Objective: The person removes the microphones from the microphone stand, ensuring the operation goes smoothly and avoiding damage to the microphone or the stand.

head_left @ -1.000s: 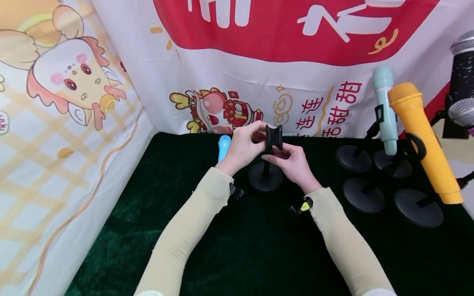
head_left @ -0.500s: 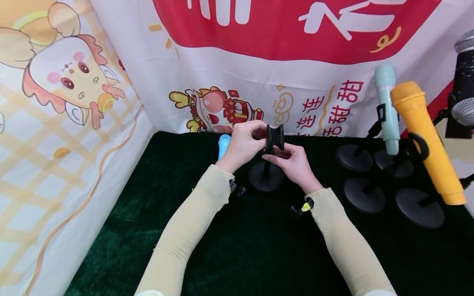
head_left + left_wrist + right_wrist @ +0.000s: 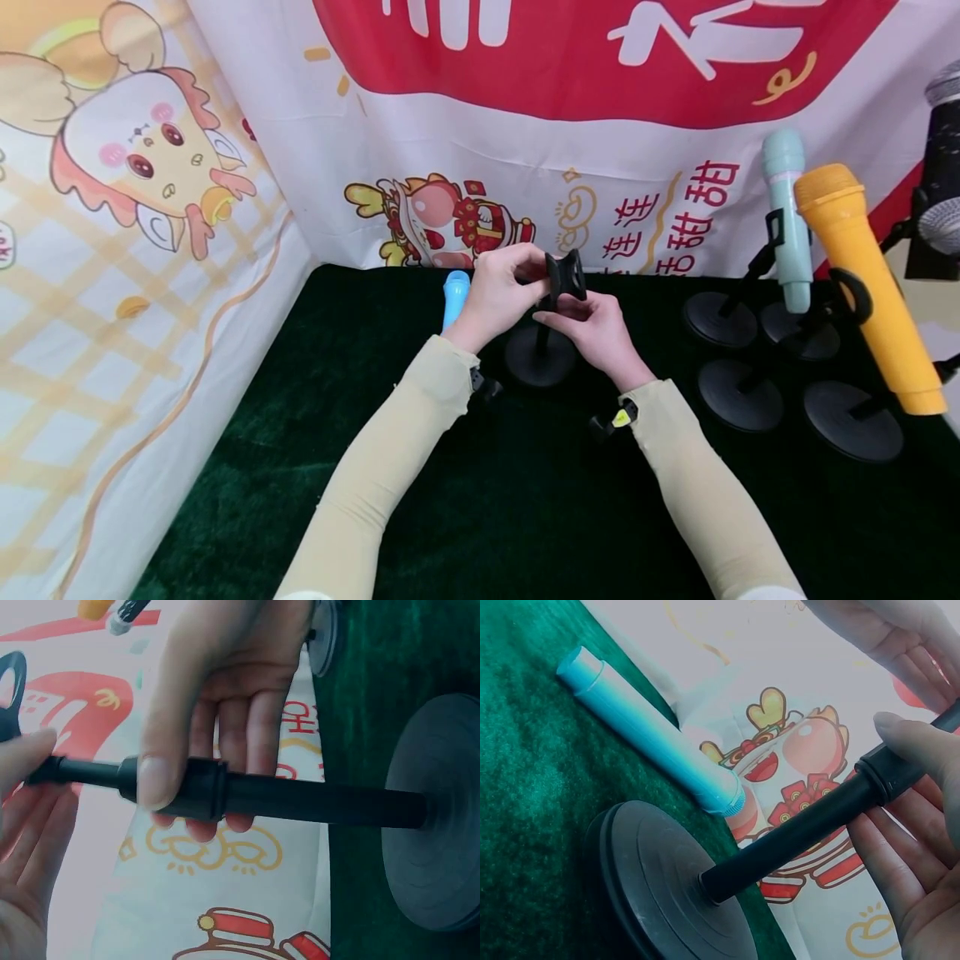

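A black microphone stand with a round base (image 3: 540, 360) stands on dark green cloth in the head view. At its top is a black microphone clip (image 3: 567, 277). My left hand (image 3: 501, 292) pinches the stand just under the clip between thumb and fingers. Lower down, my right hand (image 3: 596, 332) grips the thick collar (image 3: 196, 787) of the pole, its thumb across the front in the left wrist view. A light blue microphone (image 3: 652, 735) lies on the cloth beside the base, partly hidden behind my left hand in the head view.
On the right, a mint microphone (image 3: 787, 225) and an orange microphone (image 3: 870, 292) sit in stands. A black speckled microphone (image 3: 943, 158) is at the right edge. Several round stand bases (image 3: 738, 398) crowd there. A printed white and red cloth (image 3: 600, 158) hangs behind.
The clip has turned and tipped slightly to the right under my left hand's fingers. My right hand keeps its grip on the pole, and the base has stayed in place.
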The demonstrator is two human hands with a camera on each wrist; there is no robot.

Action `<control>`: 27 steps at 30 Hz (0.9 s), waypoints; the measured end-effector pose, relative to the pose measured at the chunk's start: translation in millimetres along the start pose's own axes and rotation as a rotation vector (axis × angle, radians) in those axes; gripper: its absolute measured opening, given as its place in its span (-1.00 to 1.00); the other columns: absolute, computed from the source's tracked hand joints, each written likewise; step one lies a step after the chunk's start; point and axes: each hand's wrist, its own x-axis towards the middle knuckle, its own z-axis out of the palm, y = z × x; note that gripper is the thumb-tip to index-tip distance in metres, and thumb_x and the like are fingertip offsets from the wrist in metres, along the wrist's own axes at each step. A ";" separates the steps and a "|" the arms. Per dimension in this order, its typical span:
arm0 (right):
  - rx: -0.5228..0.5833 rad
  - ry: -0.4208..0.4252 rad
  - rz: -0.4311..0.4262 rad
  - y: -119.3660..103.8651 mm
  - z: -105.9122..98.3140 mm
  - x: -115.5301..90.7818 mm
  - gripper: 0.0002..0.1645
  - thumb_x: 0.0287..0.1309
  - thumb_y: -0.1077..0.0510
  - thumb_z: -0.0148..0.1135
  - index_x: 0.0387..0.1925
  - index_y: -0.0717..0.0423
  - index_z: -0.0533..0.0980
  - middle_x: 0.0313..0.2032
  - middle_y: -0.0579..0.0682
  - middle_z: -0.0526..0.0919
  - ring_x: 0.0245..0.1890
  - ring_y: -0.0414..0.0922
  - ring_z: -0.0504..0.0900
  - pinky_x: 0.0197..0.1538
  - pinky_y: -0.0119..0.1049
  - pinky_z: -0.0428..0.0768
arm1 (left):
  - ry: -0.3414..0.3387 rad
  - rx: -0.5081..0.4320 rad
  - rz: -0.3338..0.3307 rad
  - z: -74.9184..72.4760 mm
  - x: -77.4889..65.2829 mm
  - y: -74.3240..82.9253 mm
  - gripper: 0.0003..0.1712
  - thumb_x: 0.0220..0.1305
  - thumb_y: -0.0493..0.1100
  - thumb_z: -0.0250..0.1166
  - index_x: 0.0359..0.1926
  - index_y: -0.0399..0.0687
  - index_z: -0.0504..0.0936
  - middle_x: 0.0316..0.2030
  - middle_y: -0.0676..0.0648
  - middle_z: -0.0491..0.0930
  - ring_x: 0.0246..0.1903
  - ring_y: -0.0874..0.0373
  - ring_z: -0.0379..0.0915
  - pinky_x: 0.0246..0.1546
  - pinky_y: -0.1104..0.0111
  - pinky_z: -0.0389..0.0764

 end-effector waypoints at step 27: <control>0.023 -0.003 0.009 4.5 -0.1 -0.6 -0.59 0.16 0.12 0.54 0.04 0.11 0.71 -0.09 0.09 0.76 -0.05 -0.06 0.74 0.04 -0.29 0.65 | -0.151 -0.106 -0.112 -10.7 2.6 -12.7 -0.83 0.22 -0.37 0.47 -0.16 -0.12 0.79 -0.29 0.08 0.75 -0.33 0.23 0.68 -0.22 0.33 0.70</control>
